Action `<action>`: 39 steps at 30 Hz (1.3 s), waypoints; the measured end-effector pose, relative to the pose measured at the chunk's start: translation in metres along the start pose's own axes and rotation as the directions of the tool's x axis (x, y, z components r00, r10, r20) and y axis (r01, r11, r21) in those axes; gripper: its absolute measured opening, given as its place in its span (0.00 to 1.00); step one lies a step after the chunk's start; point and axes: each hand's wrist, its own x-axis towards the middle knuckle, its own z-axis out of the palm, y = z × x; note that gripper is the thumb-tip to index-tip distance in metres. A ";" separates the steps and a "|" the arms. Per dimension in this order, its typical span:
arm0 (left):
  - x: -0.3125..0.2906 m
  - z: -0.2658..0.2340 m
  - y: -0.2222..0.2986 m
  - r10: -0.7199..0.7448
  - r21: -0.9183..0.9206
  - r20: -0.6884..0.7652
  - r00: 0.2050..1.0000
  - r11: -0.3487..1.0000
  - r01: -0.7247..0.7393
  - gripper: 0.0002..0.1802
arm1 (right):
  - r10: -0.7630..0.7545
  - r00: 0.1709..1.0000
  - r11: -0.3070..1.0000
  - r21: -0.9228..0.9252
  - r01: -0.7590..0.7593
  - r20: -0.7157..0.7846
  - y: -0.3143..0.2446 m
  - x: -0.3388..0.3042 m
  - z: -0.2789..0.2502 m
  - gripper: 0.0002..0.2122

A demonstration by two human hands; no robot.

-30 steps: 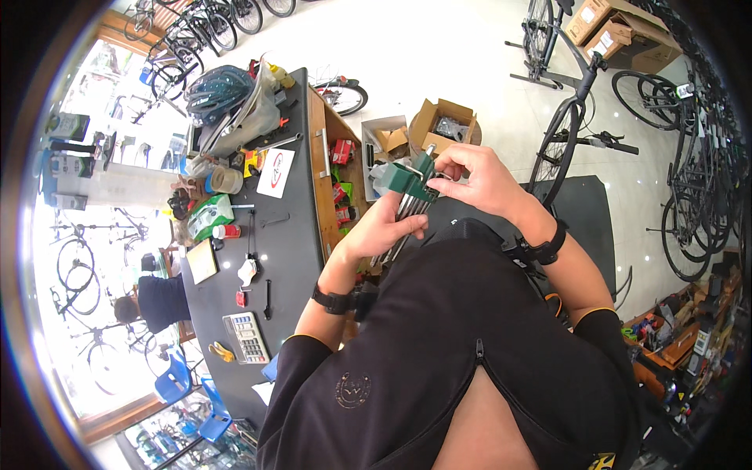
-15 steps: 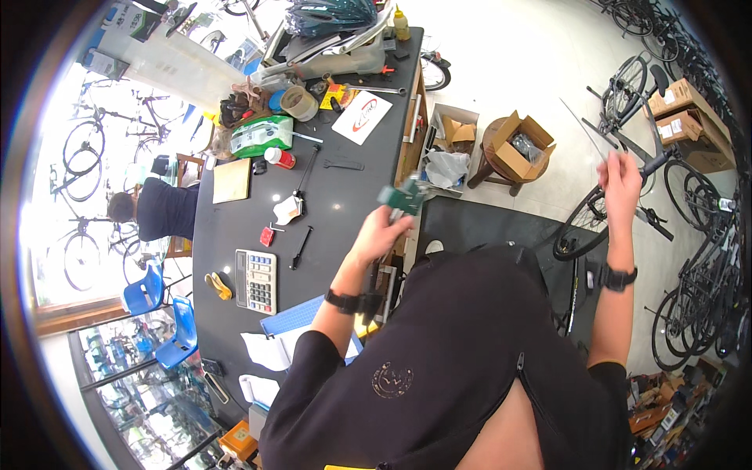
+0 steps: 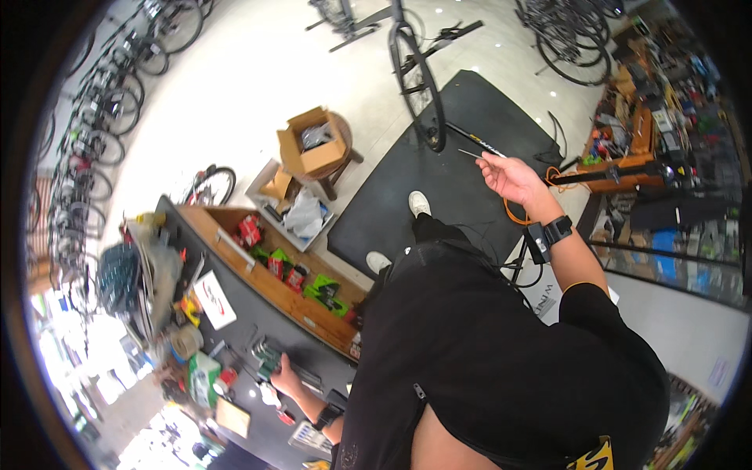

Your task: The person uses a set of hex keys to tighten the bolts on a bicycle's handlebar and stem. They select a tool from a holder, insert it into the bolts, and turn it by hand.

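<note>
Now that the green hex-key holder (image 3: 269, 357) has been brought over the counter (image 3: 257, 312), clasped by the left hand (image 3: 287, 377), it is kept well apart from the thin metal rod (image 3: 469, 153) pinched by the right hand (image 3: 511, 178) above the black mat (image 3: 374, 215).

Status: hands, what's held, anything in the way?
Left hand on green holder, at counter. Right hand pinching thin rod, off counter. Red bottle near holder, not visibly blocking.
</note>
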 end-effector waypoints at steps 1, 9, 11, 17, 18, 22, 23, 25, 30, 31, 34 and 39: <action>0.006 0.002 0.005 -0.074 0.196 -0.021 0.997 0.978 0.077 0.14 | -0.007 1.000 0.996 0.087 0.009 -0.029 -0.002 -0.005 -0.015 0.05; 0.022 0.026 -0.017 0.050 0.862 -0.391 0.919 0.370 0.347 0.33 | -0.081 0.996 0.966 0.248 0.067 0.045 -0.040 0.022 -0.108 0.05; 0.018 0.067 0.000 0.023 0.919 -0.333 0.943 0.232 0.319 0.33 | -0.145 0.989 0.945 0.302 0.128 0.037 -0.070 0.022 -0.125 0.05; 0.006 0.183 0.074 0.086 0.995 -0.049 0.995 -0.083 0.057 0.34 | -0.316 0.948 0.940 0.140 0.310 0.025 -0.160 0.004 -0.171 0.05; 0.008 0.198 0.092 0.184 0.998 -0.009 0.983 -0.066 0.021 0.34 | -0.334 0.942 0.937 0.117 0.329 0.020 -0.170 -0.001 -0.178 0.05; -0.063 0.360 0.255 0.559 0.724 0.278 0.781 0.413 -0.553 0.25 | -0.423 0.905 0.906 -0.010 0.423 -0.041 -0.185 -0.019 -0.206 0.06; -0.054 0.390 0.273 0.505 0.698 0.358 0.785 0.414 -0.584 0.24 | -0.411 0.912 0.911 -0.041 0.410 -0.003 -0.189 -0.020 -0.204 0.07; -0.014 0.457 0.272 0.526 0.355 0.559 0.641 0.546 -0.759 0.23 | -0.364 0.928 0.914 -0.162 0.371 0.072 -0.194 -0.027 -0.208 0.07; -0.104 0.573 0.399 0.529 0.002 0.804 0.272 0.455 -0.890 0.21 | -0.267 0.959 0.891 -0.356 0.283 0.095 -0.199 -0.004 -0.213 0.08; -0.124 0.576 0.419 0.493 -0.038 0.837 0.238 0.486 -0.873 0.20 | -0.235 0.965 0.893 -0.367 0.261 0.113 -0.204 0.008 -0.209 0.08; -0.151 0.579 0.451 0.439 -0.071 0.877 0.195 0.519 -0.852 0.19 | -0.168 0.974 0.868 -0.444 0.221 0.154 -0.229 0.049 -0.180 0.10; -0.131 0.601 0.490 0.395 -0.141 0.902 0.176 0.654 -0.743 0.16 | -0.127 0.948 0.864 -0.438 0.251 0.292 -0.287 0.135 -0.086 0.10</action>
